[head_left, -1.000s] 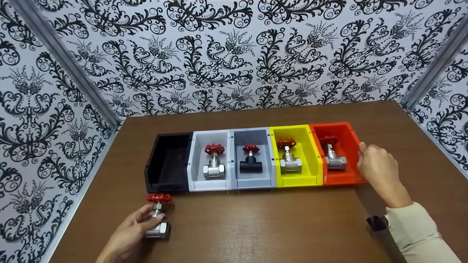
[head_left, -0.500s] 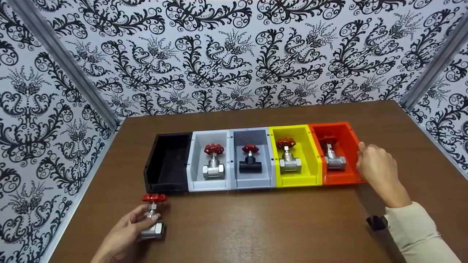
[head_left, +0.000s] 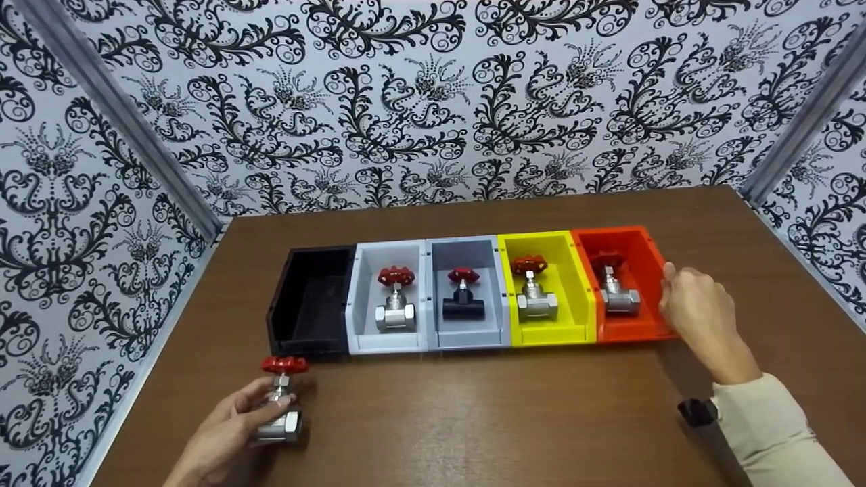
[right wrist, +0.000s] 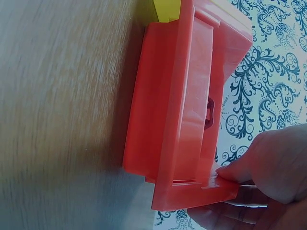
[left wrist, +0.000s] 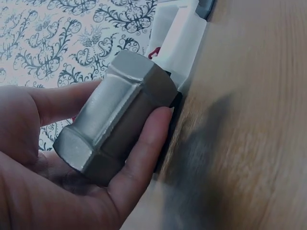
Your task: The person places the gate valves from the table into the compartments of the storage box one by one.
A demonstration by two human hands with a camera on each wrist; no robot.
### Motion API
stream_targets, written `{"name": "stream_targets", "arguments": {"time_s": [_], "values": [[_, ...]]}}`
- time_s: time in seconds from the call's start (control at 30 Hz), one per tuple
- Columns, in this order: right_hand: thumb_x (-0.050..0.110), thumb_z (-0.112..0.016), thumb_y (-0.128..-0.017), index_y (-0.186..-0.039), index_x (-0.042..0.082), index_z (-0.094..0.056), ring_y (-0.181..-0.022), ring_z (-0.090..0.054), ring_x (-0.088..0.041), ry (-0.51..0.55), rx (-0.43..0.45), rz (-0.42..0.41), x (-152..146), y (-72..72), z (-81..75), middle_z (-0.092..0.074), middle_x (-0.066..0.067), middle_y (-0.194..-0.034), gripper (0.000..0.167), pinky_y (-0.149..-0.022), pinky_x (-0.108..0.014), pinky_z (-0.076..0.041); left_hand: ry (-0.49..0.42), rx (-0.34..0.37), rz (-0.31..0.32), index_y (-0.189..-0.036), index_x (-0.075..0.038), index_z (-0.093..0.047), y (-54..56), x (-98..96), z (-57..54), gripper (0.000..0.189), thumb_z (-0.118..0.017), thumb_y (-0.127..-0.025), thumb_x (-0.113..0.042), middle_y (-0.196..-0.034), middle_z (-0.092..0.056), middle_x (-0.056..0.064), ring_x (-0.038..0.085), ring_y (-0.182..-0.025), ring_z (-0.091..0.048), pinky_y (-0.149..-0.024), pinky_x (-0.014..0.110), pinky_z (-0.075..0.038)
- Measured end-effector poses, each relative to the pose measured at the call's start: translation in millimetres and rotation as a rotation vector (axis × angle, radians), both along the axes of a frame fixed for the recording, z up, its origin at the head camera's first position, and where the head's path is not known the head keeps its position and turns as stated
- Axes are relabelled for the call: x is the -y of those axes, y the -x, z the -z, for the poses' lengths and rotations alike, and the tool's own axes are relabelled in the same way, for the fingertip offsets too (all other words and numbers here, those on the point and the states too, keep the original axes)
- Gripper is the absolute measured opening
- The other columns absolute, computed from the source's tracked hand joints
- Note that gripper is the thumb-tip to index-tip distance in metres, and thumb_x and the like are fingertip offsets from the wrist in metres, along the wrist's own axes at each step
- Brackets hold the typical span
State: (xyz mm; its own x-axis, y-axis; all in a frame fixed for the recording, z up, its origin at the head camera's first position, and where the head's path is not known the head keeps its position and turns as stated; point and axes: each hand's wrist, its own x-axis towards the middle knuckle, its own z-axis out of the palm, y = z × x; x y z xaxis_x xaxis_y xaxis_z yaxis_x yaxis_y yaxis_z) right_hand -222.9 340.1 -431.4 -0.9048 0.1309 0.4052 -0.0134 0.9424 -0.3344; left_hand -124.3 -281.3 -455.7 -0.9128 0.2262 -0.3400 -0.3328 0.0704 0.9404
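Note:
My left hand (head_left: 223,429) grips a metal gate valve (head_left: 279,427) with a red handwheel, in front of the black bin (head_left: 274,325). In the left wrist view, the thumb lies along the valve's hex-ended body (left wrist: 117,112); its handwheel is mostly hidden there. My right hand (head_left: 700,311) pinches the right side wall of the red bin (head_left: 632,332). In the right wrist view, the thumb lies on the wall's rim (right wrist: 211,189), with fingers on the outer side. Inside the red bin lies another metal valve (head_left: 619,297) with a red handwheel.
Bins stand side by side: black, white (head_left: 389,345), grey (head_left: 470,340), yellow (head_left: 555,336) and red. The white and yellow bins each hold a metal valve; the grey one holds a black-bodied valve (head_left: 464,308). Patterned walls (head_left: 433,101) enclose the brown table (head_left: 460,419).
My left hand has shifted slightly left with the valve, then hardly moved over the last half second. My right hand and the bins look unchanged.

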Motion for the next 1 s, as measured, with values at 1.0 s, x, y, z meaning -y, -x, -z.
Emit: {"name": "stream_targets", "arguments": {"time_s": [1.0], "values": [[0.015,-0.044,-0.102,-0.072,-0.011,-0.054,-0.064,-0.054,-0.060,0.003,0.009,0.001,0,-1.0,0.0,-0.055,-0.032,-0.068,0.040,-0.051,-0.066,-0.040,-0.062,-0.059,-0.030,-0.125,-0.027,-0.058,-5.7,5.1,-14.2,0.029,-0.049,-0.103,-0.011,-0.118,-0.069,-0.003,0.013,-0.102,-0.066,-0.086,0.031,-0.054]]}}
